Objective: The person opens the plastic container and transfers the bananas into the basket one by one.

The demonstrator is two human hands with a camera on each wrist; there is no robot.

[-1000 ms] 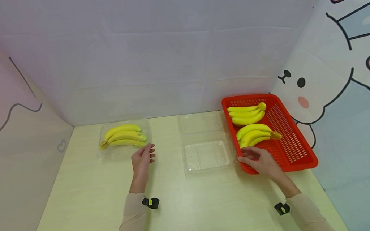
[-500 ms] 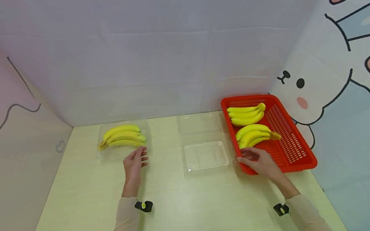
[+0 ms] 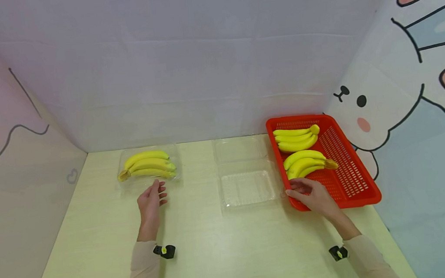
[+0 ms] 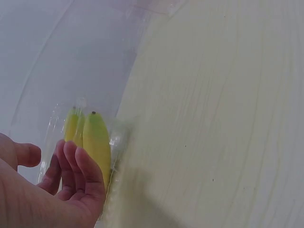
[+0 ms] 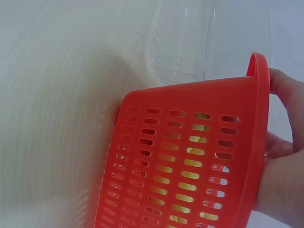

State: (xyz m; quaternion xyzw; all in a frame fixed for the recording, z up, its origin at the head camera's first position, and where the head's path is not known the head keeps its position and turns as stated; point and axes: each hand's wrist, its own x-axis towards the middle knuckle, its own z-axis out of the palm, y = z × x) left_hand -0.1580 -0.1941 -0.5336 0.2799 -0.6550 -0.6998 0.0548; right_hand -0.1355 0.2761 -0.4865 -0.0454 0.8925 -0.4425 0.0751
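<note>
Hanging just on the near side of the clear box [image 3: 173,150] over on the left, the left hand [image 3: 149,202] has its fingers loosely curved with nothing in them. Those bananas [image 3: 150,164] sit inside the box. Right hand [image 3: 314,196] is at the red basket's [image 3: 353,180] left rim, honestly can't tell if it's gripping. A far bunch [image 3: 296,140] and near bunch [image 3: 306,163] lie in there; an open clear container [image 3: 248,186] sits between.

From the left wrist, the left hand [image 4: 57,204] hides the lower part of the boxed bananas [image 4: 97,137]. From the right wrist, the red basket [image 5: 190,97] covers most of the bananas inside [image 5: 192,163]; the edge crops the right hand [image 5: 285,178].
</note>
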